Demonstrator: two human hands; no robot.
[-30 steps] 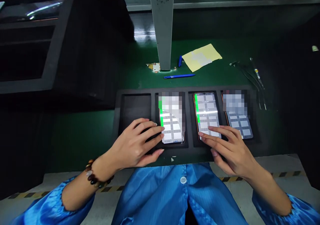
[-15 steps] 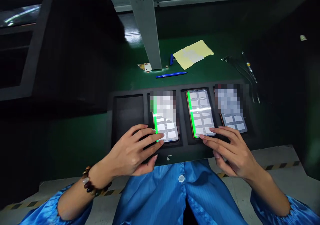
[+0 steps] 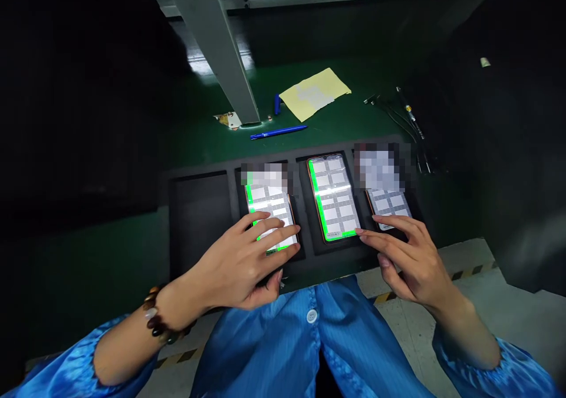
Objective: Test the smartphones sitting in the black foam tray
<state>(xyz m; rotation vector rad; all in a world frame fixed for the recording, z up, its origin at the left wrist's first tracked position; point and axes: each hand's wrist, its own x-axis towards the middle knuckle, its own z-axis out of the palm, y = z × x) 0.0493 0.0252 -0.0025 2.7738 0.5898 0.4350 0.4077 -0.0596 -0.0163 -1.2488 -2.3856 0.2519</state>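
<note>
Three lit smartphones lie in recesses of a black foam tray (image 3: 201,173). My left hand (image 3: 247,256) is open, its fingers spread over the lower part of the left smartphone (image 3: 265,200). My right hand (image 3: 409,256) is open as well; a fingertip rests at the bottom right corner of the middle smartphone (image 3: 335,200). Another finger of that hand reaches the lower edge of the right smartphone (image 3: 389,200). Green bars run down the left edges and along the bottoms of the left and middle screens, beside a grid of white blocks. Blurring hides parts of the outer two phones.
Behind the tray lie a blue pen (image 3: 278,132), its blue cap (image 3: 277,104) and a yellow paper (image 3: 316,94). A metal post (image 3: 216,50) rises from the green table. Thin cables (image 3: 404,124) and a pen-like tool (image 3: 410,114) are at the right.
The view has shifted, so the tray appears further left. A green bar now shows along the bottom of the left and middle screens. My left fingers have slid right across the left phone.
</note>
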